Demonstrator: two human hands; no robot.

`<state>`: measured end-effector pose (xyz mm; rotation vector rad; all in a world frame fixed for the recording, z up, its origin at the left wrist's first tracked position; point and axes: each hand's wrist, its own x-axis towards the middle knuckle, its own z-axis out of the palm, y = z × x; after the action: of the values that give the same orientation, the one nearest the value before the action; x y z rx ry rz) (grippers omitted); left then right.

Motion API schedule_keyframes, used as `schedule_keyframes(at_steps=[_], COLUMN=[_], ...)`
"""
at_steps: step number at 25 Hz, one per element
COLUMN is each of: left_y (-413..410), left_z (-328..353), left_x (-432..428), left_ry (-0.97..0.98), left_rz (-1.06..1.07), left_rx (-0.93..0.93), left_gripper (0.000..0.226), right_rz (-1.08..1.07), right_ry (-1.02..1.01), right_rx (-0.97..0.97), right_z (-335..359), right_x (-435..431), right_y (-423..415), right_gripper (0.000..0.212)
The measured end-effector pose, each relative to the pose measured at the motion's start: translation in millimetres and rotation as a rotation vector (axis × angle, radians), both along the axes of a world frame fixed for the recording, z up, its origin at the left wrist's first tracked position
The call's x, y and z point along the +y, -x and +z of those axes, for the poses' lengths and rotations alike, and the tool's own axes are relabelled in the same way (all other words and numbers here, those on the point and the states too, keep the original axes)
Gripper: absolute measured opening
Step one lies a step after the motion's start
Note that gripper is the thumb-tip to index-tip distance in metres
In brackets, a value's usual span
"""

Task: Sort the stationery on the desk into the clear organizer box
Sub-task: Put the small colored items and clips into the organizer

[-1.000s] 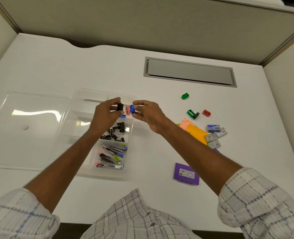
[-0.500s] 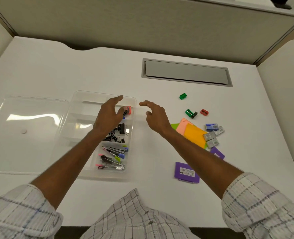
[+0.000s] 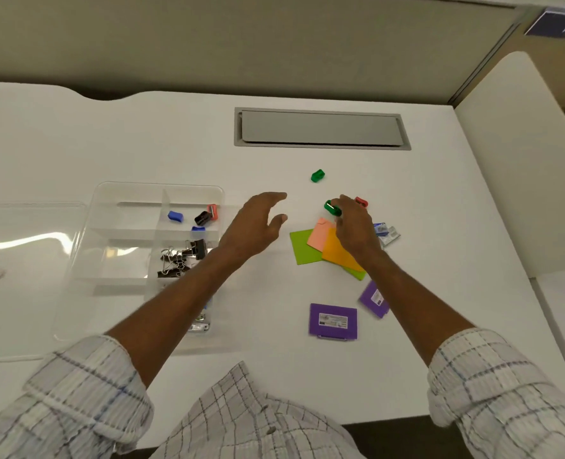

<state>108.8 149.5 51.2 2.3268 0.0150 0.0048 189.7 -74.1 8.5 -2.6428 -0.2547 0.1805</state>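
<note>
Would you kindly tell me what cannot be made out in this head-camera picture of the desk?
Head view: near compartments of the clear plastic organizer box, covered by the left forearm.
Head view: grey staple boxes, partly behind the right hand; count unclear.
Head view: whether the right hand grips or merely touches the green plastic sharpener; fingers hide the contact.
Head view: label on the purple flat case, too small to read.

Found bare desk (image 3: pixel 264 293) between organizer box (image 3: pixel 129 256) and sticky notes (image 3: pixel 302 250), crossed there by left hand (image 3: pixel 254 226); met purple cases (image 3: pixel 333 321) nearer.
</note>
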Motion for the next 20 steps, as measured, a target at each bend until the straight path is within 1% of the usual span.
schedule_keyframes(at_steps=[2,4,7,9,12,14,16,17,18,20], left_y=[-9,-17,-30,-38,-52,-63,-73,-79,-84,-95], left_z=[0,-1,-3,-7,-15,-22,-29,-32,-35,-41], left_x=[-14,-25,-41,-51,-65,-75,-85,-91,-94,-98], left_ry=[-0.018,-0.037,-0.056,-0.074,-0.097,-0.111,-0.123,-0.139,-0.17,-0.253], left_rz=[-0.04,-0.076,-0.102,-0.12,-0.151,-0.159,-0.163,-0.172,-0.188,-0.24], left_rx=[0.006,0.017,0.041,0.056,0.091,0.109,0.123,0.133,0.144,0.154], left_gripper=[0.045,0.045,0.045,0.045,0.045,0.044,0.043,0.043,0.044,0.049], right_rz=[0.024,0.036,0.018,-0.03,-0.138,-0.158,-0.141,-0.136,-0.13,-0.107], right_ry=[0.038,0.034,0.021,0.007,-0.108,-0.144,-0.129,-0.126,-0.122,-0.083], right_rx=[0.023,0.02,-0.017,-0.036,-0.104,-0.144,-0.097,-0.053,-0.014,0.014], right_z=[-3,-7,-8,-6,2,9,15,15,15,10], right_x=[-6,-9,-11,-15,-28,-38,-49,-55,-61,-71], right_y=[-6,-10,-16,-19,-28,-37,-49,-56,-61,-68], right_gripper=[0.041,0.036,0.017,0.007,0.011,0.022,0.036,0.04,0.04,0.03])
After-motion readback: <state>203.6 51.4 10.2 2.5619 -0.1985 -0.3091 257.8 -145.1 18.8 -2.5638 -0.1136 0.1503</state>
